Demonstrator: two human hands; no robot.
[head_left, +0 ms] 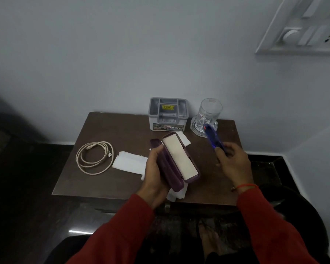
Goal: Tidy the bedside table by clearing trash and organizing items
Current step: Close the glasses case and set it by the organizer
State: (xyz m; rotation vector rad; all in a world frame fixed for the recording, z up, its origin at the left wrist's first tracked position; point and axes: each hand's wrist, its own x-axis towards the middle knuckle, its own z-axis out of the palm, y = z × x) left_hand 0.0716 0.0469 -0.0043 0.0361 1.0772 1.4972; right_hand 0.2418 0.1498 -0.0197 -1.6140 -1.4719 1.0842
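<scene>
Left hand (156, 168) grips open purple case (176, 162) along its long edge, held above the surface (107, 128). Right hand (231, 159) pinches blue pen-like item (211, 137) at its near end. Case looks rigid, light, hinged: hold the base, not the lid. Tissues (129, 162) soft, crushable. Glass mug (207, 117) fragile, slippery; take by handle. Cable (93, 158) floppy.

matt brown wood table (107, 130), clear glossy glass mug (210, 113), grey plastic organizer (168, 115)
</scene>
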